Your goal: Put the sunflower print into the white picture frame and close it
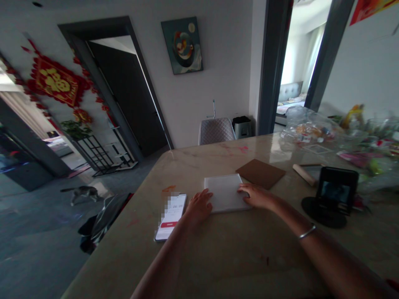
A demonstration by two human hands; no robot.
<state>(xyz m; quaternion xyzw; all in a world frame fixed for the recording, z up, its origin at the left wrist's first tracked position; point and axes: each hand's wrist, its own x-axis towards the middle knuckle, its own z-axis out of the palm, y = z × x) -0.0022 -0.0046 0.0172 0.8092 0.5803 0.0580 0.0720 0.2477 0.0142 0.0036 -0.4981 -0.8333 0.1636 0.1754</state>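
A thin white square panel [223, 193] lies flat on the beige marble tabletop [224, 261]. My left hand [199, 206] touches the panel's left edge, and my right hand [255, 196] rests on its right side. Whether either hand grips it cannot be told. A smartphone [171, 217] with a lit screen lies just left of my left hand. Beyond the panel, a flat brown square board [260, 173] lies close to its far corner, apart from both hands. A metal bangle [307, 232] circles my right wrist.
A black phone stand [334, 196] and a wooden block [304, 174] stand on the right. Plastic bags and colourful clutter [311, 131] fill the far right. The table edge runs along the left, above a floor with a cat [82, 193]. A chair [216, 131] stands beyond.
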